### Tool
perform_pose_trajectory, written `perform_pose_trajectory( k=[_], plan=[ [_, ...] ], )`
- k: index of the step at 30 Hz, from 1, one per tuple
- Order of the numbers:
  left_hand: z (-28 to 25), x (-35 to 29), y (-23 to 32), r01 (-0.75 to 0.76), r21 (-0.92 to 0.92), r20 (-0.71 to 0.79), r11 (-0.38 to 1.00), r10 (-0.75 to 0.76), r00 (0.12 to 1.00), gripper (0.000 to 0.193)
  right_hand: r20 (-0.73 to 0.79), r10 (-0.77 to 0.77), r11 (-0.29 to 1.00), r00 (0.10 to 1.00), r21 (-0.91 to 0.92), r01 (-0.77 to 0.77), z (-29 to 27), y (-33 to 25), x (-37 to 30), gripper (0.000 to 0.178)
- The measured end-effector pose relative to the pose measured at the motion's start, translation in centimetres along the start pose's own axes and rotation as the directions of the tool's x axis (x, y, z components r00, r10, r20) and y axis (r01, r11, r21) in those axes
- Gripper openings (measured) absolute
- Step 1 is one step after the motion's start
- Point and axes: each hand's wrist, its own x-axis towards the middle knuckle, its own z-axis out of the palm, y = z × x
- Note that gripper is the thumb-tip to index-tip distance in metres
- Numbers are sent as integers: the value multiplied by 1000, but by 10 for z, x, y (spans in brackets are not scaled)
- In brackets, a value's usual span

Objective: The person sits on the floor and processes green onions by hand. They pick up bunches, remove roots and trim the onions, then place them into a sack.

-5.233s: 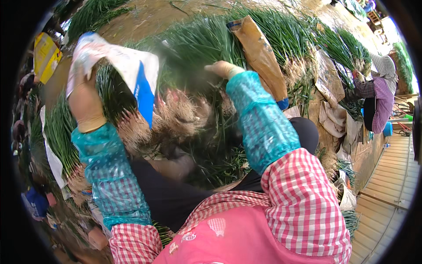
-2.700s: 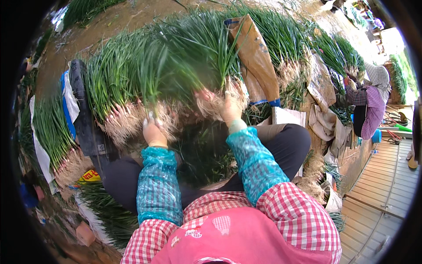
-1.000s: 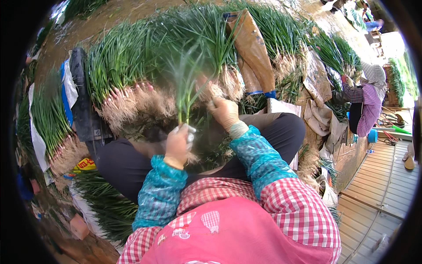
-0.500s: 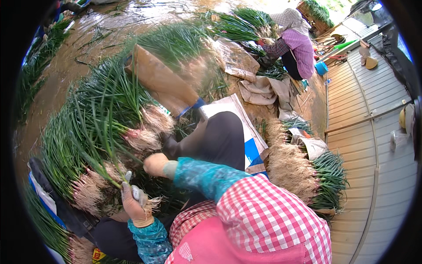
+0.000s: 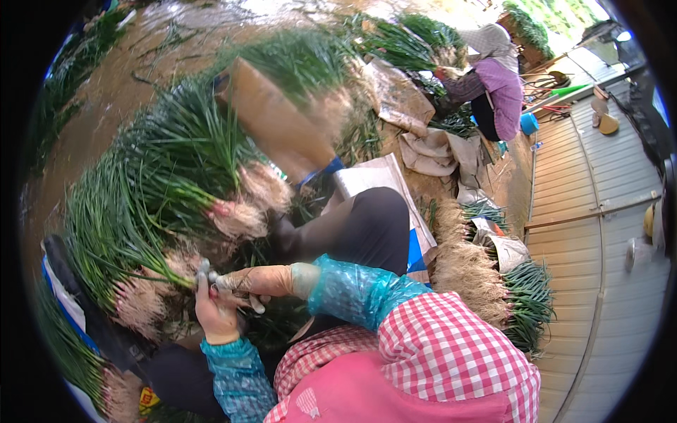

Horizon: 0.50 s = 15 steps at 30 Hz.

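My left hand (image 5: 218, 317), gloved and rising from a teal sleeve, is closed around a few green onions (image 5: 169, 273). Their long leaves slant up and left from the grip. My right hand (image 5: 262, 280) reaches across and meets the left at the onions' lower end; its fingers are bent there, and what they pinch is hard to make out. Close by lie bundled green onions (image 5: 236, 217) with pale roots and reddish bases. Another root cluster (image 5: 137, 307) lies just left of my hands.
Cut onions with roots (image 5: 469, 275) form a long row on my right, beside a ribbed metal wall (image 5: 585, 233). A brown sheet (image 5: 278, 123) stands up past my knee. Farther off, a person in a purple top (image 5: 499, 95) crouches by more onions, near a blue container (image 5: 529, 123).
My right hand has moved down and left to meet the left hand. The held onions have swung lower to the left, and the view has shifted slightly.
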Motion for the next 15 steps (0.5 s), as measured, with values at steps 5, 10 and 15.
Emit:
perform_pose_trajectory(
  k=[5,10,15],
  plan=[
    [0,24,34,-25,-239,66,971,42,997,35,-72,-224,940,972,-280,196,-40,-7,-1,26],
    [1,37,55,-88,-164,41,982,96,994,32,-282,-112,944,953,-329,13,-114,-20,-11,20],
    [-15,68,2,282,-176,-96,943,-302,948,33,-579,-454,461,677,-803,-378,-147,14,62,31]
  ],
)
